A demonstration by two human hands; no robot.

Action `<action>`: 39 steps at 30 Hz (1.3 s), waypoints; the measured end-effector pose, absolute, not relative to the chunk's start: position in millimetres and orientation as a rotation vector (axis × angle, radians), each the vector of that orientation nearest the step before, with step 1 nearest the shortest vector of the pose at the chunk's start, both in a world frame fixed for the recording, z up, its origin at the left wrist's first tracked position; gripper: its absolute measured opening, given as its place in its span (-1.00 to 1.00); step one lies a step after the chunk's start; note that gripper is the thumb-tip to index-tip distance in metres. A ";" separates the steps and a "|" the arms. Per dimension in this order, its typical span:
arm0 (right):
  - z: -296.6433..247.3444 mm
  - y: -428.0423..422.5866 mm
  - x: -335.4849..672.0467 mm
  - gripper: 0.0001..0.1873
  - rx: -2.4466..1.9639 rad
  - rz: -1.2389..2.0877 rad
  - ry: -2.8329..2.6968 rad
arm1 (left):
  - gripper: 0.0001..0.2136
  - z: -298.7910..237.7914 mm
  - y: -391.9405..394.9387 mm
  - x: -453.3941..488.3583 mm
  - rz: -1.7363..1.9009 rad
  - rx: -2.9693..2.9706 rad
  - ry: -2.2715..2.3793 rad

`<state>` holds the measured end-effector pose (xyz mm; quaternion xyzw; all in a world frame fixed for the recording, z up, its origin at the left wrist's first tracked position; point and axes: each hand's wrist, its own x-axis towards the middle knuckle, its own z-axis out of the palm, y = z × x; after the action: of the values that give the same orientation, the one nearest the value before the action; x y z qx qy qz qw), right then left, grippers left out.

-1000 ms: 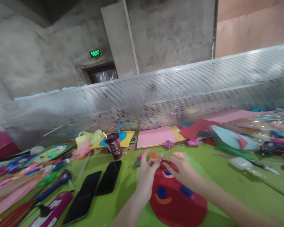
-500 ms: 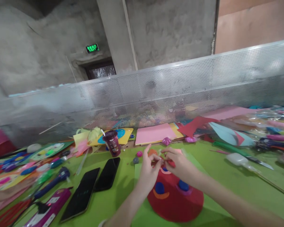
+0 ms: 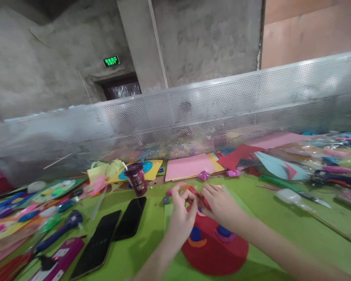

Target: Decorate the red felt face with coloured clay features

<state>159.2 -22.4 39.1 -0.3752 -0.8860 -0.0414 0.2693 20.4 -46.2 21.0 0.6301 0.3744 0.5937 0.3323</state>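
Note:
My left hand (image 3: 181,212) and my right hand (image 3: 219,203) meet over the far end of a red craft piece (image 3: 215,246). Both pinch a small red bit (image 3: 196,192) between thumb and fingertips. The red piece lies on a green sheet (image 3: 260,255) and carries blue dots and an orange crescent. The pinched bit is mostly hidden by my fingers.
Two black phones (image 3: 114,232) lie to the left of my hands. A dark cup with a straw (image 3: 137,179) stands behind them. Pens, scissors and tubes crowd the left edge. Pink paper (image 3: 188,167), red card and a glue bottle (image 3: 292,197) lie near the perforated metal screen (image 3: 222,105).
Both hands have drawn slightly nearer to me and closed tighter together on the small bit. The view shifted a little to the right.

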 end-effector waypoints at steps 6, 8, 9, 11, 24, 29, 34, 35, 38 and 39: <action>43.1 -28.1 164.9 -0.92 -1.055 -0.100 -2.497 | -0.46 11.4 -47.0 23.9 1.467 1.685 0.945; 41.1 -27.7 165.6 -0.89 -1.094 -0.090 -2.497 | -0.43 10.5 -46.8 24.3 1.465 1.680 0.930; 40.4 -27.5 165.6 -0.88 -1.110 -0.084 -2.493 | -0.42 11.0 -47.0 24.3 1.465 1.680 0.923; 39.5 -27.7 164.7 -0.86 -1.128 -0.076 -2.481 | -0.41 13.4 -47.6 23.7 1.463 1.681 0.915; 44.4 -19.8 167.4 -0.85 -1.197 -0.007 -2.301 | -0.63 21.3 -55.1 20.4 1.436 1.775 1.024; 47.3 -14.9 171.3 -0.81 -1.163 0.153 -2.277 | -0.50 22.1 -48.4 9.3 1.552 2.058 1.186; 50.4 -10.6 174.1 -0.76 -1.015 0.394 -2.315 | -0.15 7.3 -37.2 3.7 1.358 2.385 1.168; 50.9 -11.1 174.5 -0.76 -0.974 0.439 -2.332 | -0.13 4.7 -35.2 2.7 1.310 2.445 1.171; 50.6 -13.6 175.0 -0.76 -0.905 0.506 -2.340 | -0.21 0.5 -30.7 0.4 1.278 2.446 1.177; 49.9 -13.9 175.0 -0.77 -0.910 0.504 -2.321 | -0.22 0.3 -29.9 -0.1 1.290 2.402 1.181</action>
<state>175.0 -13.9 49.9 -0.3418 -0.8721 0.1895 0.2946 -0.1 -29.9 0.3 0.8055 0.3961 0.4325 0.0850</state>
